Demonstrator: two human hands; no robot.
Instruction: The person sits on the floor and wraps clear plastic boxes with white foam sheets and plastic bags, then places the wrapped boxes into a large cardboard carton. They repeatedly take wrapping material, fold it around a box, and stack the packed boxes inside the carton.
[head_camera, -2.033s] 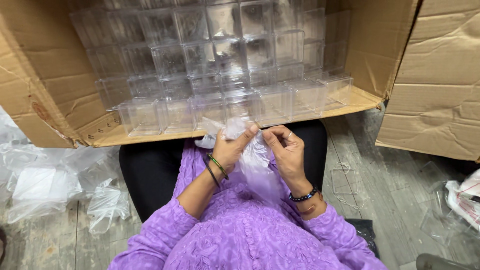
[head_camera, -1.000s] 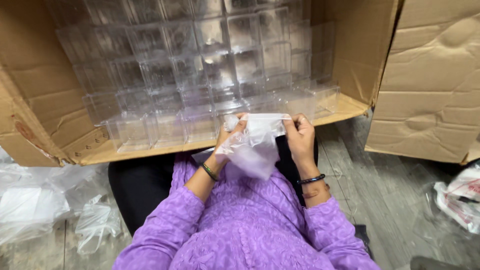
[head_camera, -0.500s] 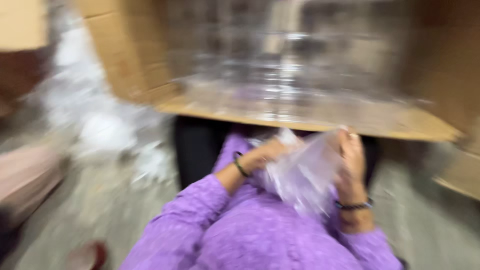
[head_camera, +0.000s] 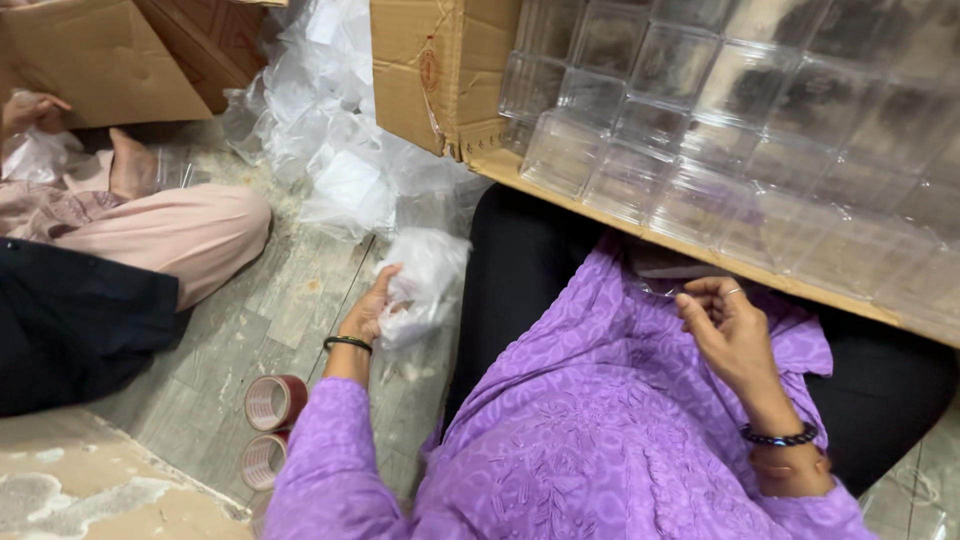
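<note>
Purple embroidered sleeves are framing the near edge of the view, where the person is sitting on the floor. Low at the left, two rolls of tape (head_camera: 270, 428) are lying on the grey floor (head_camera: 290, 300), just beside the left forearm. Left hand (head_camera: 372, 305) is reaching out to the side and clenching a crumpled clear plastic bag (head_camera: 425, 280), which is hanging above the floor beside the person's dark trouser leg. Right hand (head_camera: 728, 325) is resting over the lap with fingers loosely curled, pinching a small clear piece that is too hard to make out. Beyond the hands, a cardboard box (head_camera: 440, 70) is lying open on its side, holding rows of clear plastic containers (head_camera: 720, 130). Farther left, a heap of empty plastic bags (head_camera: 330, 130) is piling up, and another person's leg in pink fabric (head_camera: 170, 235) is stretching across the floor.
</note>
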